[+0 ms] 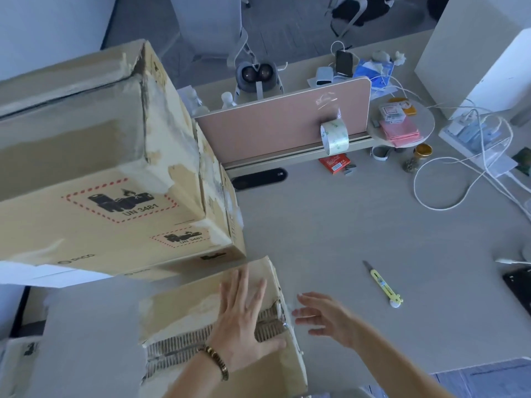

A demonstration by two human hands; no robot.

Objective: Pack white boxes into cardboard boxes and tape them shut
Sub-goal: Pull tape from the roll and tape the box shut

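While your left hand (242,320) lies flat on the top flap of the nearest box (218,326), its fingers (241,285) spread and straight, you have that flap pressed down but not yet taped. The torn corner, with its corrugation bared, sits just under your left thumb. Your right hand (324,318) hovers just beside the box's right edge, fingers loosely spread and holding nothing, apart from the cardboard. Out past it, to the right on the bench (330,225), lies the cutter (382,284), its long axis running away from you and slightly left, blade end far. The tape (334,137) hangs much farther off, on the pink divider (281,122), well apart from both hands and straight ahead of your right one. So your right hand is the nearer for fetching it, I judge, while the left holds the flap. The stacked boxes (115,168) tower to your left. No white box shows clearly.
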